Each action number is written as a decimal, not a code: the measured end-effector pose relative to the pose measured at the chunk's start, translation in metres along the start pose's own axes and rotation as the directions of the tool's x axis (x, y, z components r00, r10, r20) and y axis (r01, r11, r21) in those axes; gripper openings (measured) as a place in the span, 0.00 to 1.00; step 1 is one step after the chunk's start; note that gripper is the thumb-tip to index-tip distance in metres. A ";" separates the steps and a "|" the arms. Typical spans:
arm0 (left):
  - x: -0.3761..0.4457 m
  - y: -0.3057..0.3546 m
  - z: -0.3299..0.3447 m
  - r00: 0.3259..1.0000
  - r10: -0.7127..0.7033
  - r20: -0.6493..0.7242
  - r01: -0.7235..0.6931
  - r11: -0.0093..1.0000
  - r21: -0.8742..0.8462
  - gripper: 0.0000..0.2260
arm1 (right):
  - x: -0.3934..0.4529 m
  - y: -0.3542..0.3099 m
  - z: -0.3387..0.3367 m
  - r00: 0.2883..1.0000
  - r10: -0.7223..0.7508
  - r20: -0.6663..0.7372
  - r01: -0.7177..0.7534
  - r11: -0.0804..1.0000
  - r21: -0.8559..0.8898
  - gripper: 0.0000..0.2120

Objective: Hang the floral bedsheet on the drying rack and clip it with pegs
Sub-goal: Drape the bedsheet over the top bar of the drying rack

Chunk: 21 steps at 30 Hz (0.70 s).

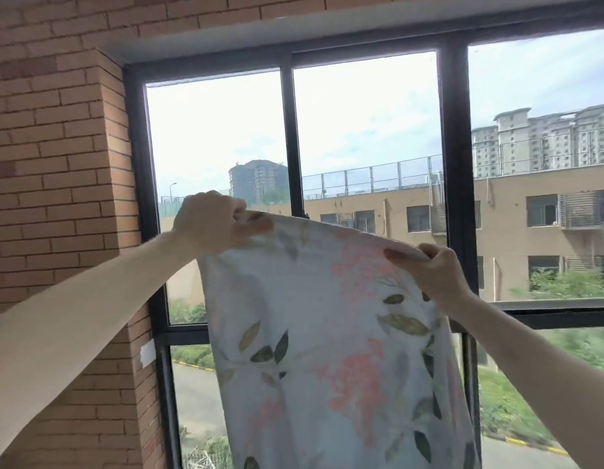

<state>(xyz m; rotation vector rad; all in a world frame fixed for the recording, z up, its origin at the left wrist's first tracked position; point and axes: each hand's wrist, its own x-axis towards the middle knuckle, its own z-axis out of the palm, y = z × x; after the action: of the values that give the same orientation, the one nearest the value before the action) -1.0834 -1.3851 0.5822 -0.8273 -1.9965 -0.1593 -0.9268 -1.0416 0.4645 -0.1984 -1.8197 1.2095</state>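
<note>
- The floral bedsheet (327, 350) hangs in front of a dark-framed window (458, 164), held up by its top edge; pale cloth with pink blossoms and green leaves, running down out of view at 6 o'clock.
- The left hand (209, 221), at about 10 o'clock from the sheet's middle, has its fingers curled over the top left corner and grips it; the fingertips are blurred.
- The right hand (432, 275), at about 2 o'clock, pinches the top right edge, thumb lying along the front of the cloth.
- The edge between the hands sags slightly and slopes down towards the right hand.
- A brick wall (56, 164) stands at 9 o'clock.
- Buildings (544, 211) show through the glass at 3 o'clock.
</note>
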 end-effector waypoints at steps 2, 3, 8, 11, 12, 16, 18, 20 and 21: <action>-0.013 -0.003 -0.004 0.996 0.048 0.081 -0.050 0.999 0.020 0.34 | 0.016 -0.026 -0.011 0.995 -0.078 -0.056 0.078 0.997 -0.009 0.25; -0.016 -0.004 -0.005 0.992 0.051 0.116 -0.051 0.999 -0.007 0.34 | 0.020 -0.035 -0.012 0.992 -0.115 -0.047 0.113 0.993 -0.040 0.26; -0.018 0.007 -0.017 0.968 -0.063 0.244 0.183 0.843 -0.507 0.27 | 0.012 -0.058 -0.007 0.956 -0.285 0.065 0.292 0.937 -0.190 0.22; -0.011 0.013 -0.034 0.970 -0.131 0.203 0.229 0.767 -0.600 0.24 | -0.001 -0.043 -0.009 0.938 -0.109 0.330 0.228 0.909 -0.348 0.20; -0.010 0.014 -0.039 0.970 -0.152 0.190 0.238 0.756 -0.610 0.25 | -0.004 -0.036 -0.018 0.898 0.016 0.440 0.204 0.870 -0.448 0.19; -0.011 0.041 -0.048 0.974 -0.093 0.207 0.189 0.838 -0.512 0.27 | 0.007 -0.047 -0.047 0.985 -0.153 0.082 0.172 0.920 -0.353 0.12; -0.008 0.063 -0.046 0.980 -0.081 0.182 0.163 0.848 -0.504 0.27 | 0.016 -0.068 -0.049 0.956 -0.290 -0.035 0.262 0.905 -0.335 0.14; -0.004 0.083 -0.049 0.989 -0.081 0.121 0.131 0.859 -0.496 0.27 | 0.012 -0.078 -0.052 0.928 -0.256 0.272 0.357 0.820 -0.448 0.14; -0.003 0.090 -0.053 0.991 -0.091 0.099 0.128 0.858 -0.498 0.27 | 0.015 -0.078 -0.062 0.926 -0.255 0.278 0.362 0.811 -0.460 0.13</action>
<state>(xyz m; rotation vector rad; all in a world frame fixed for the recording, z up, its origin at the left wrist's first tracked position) -0.9893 -1.3401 0.5901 -1.0542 -2.1000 -0.7567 -0.8633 -1.0326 0.5417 -0.0621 -2.2253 0.5155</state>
